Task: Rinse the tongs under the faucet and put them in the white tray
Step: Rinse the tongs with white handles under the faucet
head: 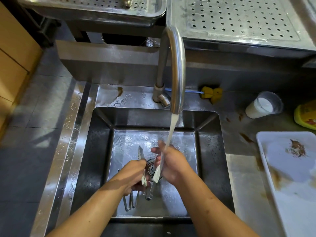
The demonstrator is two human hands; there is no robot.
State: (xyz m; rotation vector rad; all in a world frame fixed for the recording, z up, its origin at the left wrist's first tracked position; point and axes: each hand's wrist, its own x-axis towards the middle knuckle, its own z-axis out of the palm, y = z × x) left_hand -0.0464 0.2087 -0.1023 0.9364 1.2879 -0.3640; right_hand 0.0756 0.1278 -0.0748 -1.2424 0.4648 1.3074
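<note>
Both bare hands work over the square stainless-steel sink basin point(100, 151), and everything else is placed from that basin. The curved, brushed-steel gooseneck faucet point(177, 65) rises from the basin's far rim and arches toward the person, and a white stream of water point(171, 130) falls from its spout into the middle of the basin. The left hand point(132, 175) is closed around a pair of slim metal tongs point(140, 153) above the round drain point(151, 166) at the basin's centre; one serrated tip sticks out past the fingers toward the far wall, while the looped handle ends of what look like more than one pair show below the wrist, nearer the front wall. The right hand point(171, 161) sits directly under the stream, fingers curled loosely; water runs down across it, and it appears to touch the tongs near the drain, though the flow hides whether it truly grips them. On the counter just right of the basin lies the white rectangular plastic tray point(290, 194), smeared with brown residue and holding no tongs. Beyond the basin's far right corner stand a clear plastic cup of white liquid point(261, 107) and a yellow sponge brush with a blue handle point(212, 93), with a yellow packet point(306, 117) farther right.
</note>
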